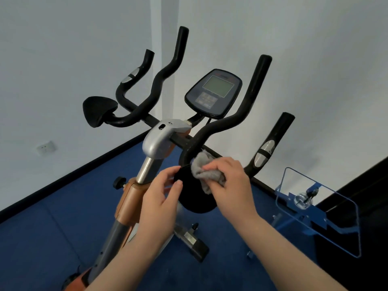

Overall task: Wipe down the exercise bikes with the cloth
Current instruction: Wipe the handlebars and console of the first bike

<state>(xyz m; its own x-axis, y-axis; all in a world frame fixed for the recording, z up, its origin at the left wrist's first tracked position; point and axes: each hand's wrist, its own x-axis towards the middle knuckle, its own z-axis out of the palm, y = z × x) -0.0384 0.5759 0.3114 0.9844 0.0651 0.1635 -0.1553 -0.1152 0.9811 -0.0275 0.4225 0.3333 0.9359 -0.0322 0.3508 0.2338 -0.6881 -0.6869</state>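
Cloth (206, 172) bunched in right hand (230, 181)

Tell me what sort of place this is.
Probably a small gym or exercise room. An exercise bike with a display console stands on blue floor matting in a bare white corner, and the right hand rubs a grey cloth over it.

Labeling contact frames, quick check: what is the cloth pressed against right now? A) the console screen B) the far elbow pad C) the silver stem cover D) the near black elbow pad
D: the right hand bunches the grey cloth on the near black elbow pad, whose edge the left hand pinches.
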